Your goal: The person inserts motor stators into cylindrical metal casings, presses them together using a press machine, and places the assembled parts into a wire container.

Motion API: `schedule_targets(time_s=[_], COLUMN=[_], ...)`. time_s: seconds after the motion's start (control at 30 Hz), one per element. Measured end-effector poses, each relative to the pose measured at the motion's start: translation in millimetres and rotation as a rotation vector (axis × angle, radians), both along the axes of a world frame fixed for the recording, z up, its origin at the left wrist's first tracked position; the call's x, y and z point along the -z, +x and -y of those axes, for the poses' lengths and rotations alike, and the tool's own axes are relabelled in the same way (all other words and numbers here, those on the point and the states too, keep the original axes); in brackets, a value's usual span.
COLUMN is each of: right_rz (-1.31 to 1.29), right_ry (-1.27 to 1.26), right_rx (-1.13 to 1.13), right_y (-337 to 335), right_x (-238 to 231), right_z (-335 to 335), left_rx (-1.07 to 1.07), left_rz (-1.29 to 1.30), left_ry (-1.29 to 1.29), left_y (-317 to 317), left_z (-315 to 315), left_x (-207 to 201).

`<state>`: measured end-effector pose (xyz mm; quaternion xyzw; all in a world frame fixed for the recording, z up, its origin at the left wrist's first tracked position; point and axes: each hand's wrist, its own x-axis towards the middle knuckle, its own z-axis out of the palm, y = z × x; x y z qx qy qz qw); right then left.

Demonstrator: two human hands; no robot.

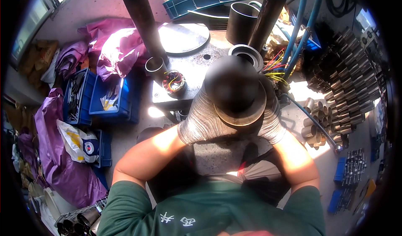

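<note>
Both my hands wear grey knit gloves. Between them is a round metal part with a wide flanged rim [244,121], held above the near edge of the metal machine table [193,66]. My left hand [203,120] grips its left side, and my right hand [271,116] wraps its right side. The part's dark upper end is blurred, so its detail cannot be made out. Just beyond it lies a thick metal ring [256,56]. To the left sit a small motor stator with red and yellow wires [174,82] and a short metal tube [155,65].
Two dark posts [144,20] rise from the table, with a round plate [186,39] and large cylinder [242,24] behind. Blue bins [109,97] and purple sheeting [63,152] fill the left. Stacked tubes [345,81] and a lever [312,120] stand right.
</note>
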<state>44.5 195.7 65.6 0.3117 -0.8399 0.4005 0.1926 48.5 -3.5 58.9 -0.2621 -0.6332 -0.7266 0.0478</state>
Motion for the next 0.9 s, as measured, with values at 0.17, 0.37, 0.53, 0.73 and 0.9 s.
schedule_targets(time_s=[0.17, 0.37, 0.53, 0.73, 0.9], right_rz=[0.338, 0.262, 1.117, 1.518, 1.697], right_ry=[-0.238, 0.031, -0.55, -1.038, -1.274], right_rx=[-0.087, -0.142, -0.317, -0.687, -0.805], right_y=[-8, -6, -11, -7, -3], right_x=[-4, 0, 2, 33, 48], right_z=[-4, -31, -35, -17, -15], left_rx=[-0.086, -0.026, -0.29, 0.309, 0.423], left_rz=[-0.357, -0.602, -0.39, 0.405, 0.532], left_ry=[-0.148, -0.148, -0.312, 0.426, 0.615], left_y=[0, -5, 2, 0, -2], left_z=[14, 25, 31, 28, 26], left_x=[16, 11, 5, -2, 19])
